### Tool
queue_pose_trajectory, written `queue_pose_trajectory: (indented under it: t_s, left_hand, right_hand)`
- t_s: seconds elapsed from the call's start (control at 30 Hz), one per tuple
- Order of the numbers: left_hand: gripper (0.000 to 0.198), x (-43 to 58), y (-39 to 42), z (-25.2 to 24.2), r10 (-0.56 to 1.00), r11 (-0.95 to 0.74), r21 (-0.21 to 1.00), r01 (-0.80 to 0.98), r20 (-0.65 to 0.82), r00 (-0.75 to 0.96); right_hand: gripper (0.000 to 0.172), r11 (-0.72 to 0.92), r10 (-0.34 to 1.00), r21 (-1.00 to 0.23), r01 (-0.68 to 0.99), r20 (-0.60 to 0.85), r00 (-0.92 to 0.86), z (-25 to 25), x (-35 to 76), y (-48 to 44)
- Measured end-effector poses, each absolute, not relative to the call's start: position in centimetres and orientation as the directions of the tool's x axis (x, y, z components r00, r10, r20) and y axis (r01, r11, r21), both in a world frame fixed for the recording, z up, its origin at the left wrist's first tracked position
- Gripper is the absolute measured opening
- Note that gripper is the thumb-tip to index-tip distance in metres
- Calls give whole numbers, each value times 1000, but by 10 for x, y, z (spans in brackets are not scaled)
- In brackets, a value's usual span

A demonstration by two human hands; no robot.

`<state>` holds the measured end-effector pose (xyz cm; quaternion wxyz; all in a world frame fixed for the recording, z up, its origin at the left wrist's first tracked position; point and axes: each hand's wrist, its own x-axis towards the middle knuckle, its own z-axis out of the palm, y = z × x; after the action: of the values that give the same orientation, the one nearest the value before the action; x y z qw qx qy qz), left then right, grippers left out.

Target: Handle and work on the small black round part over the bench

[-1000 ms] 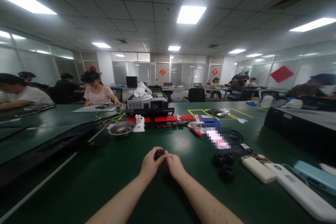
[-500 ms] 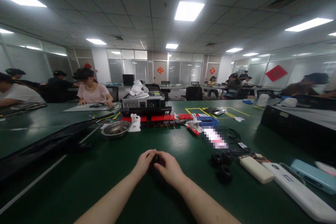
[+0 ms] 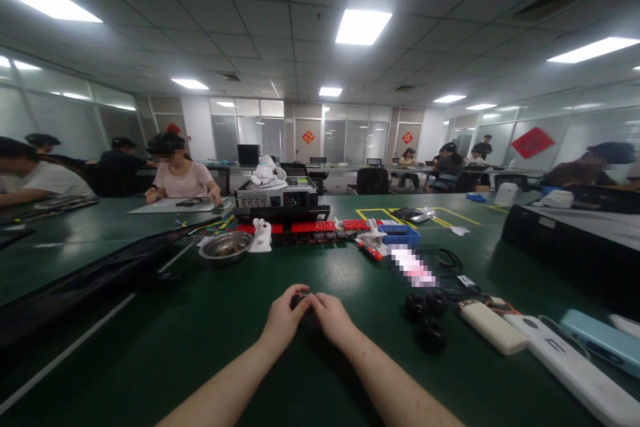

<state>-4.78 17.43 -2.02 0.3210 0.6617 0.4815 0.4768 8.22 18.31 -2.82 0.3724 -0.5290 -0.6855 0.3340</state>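
A small blk item (image 3: 299, 300) is sitting in the L hand (image 3: 281, 321), btwn thumb & curled fingers, at the near ctr of the green table (image 3: 220, 327). Only a dark sliver is showing; fingers are hiding the rest, so shape can't be told, nor whether it's touching the tabletop. L grip is narrow, holding the item. R hand (image 3: 332, 320) is meeting the L thumb at the item's right side, fingertips bunching; can't tell if they're pinching it too. To the right, 3 blk round pcs (image 3: 433, 333) are lying clustered, detail lost in shadow. Beyond them a slab-shaped patch (image 3: 413, 265) is appearing pixelated, unreadable. A white label (image 3: 465, 281) is bearing marks too sm. to read. Near right, a white slab (image 3: 575, 373) is showing dark marks, no brand legible, & is running out of frame. A blk case (image 3: 560, 253) on the right & a long blk panel (image 3: 90, 280) on the left are getting cut off. Far back, red diamond signs (image 3: 309, 137) are carrying characters too tiny to make out.
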Motion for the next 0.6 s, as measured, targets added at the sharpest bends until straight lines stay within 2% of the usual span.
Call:
queue_pose_trajectory:
  t_s: [0.07, 0.13, 0.2, 0.23, 0.33, 0.43, 0.5, 0.6]
  left_hand:
    - [40, -44, 173, -21, 981, -191, 957, 217, 196, -2]
    - [44, -41, 174, -22, 1000, -2, 997, 71, 3, -11]
    - [46, -40, 174, -24, 990, 130, 991, -30, -128, 54]
    - [45, -40, 175, -25, 985, 153, 987, -56, -148, 86]
    - [39, -40, 176, -26, 990, 119, 988, -100, -111, 90]
    - [36, -40, 176, -26, 999, 31, 998, -58, -30, 26]
    - [35, -41, 176, -26, 996, -83, 994, 73, 84, -9]
    - [34, -43, 176, -27, 954, -295, 903, 313, 298, 38]
  right_hand:
    - [24, 311, 950, -833, 458, 254, -183, -24, 82, 180]
    - [14, 409, 912, -803, 434, 347, -218, -21, 82, 177]
    - [19, 469, 883, -776, 421, 394, -257, -17, 84, 174]
    - [23, 488, 872, -766, 419, 406, -273, -16, 85, 174]
    - [30, 492, 869, -768, 411, 403, -287, -17, 85, 174]
    - [29, 372, 928, -830, 415, 322, -188, -24, 85, 180]
    - [33, 247, 969, -866, 435, 227, -99, -29, 86, 186]
    - [47, 136, 991, -881, 454, 117, -70, -34, 89, 194]
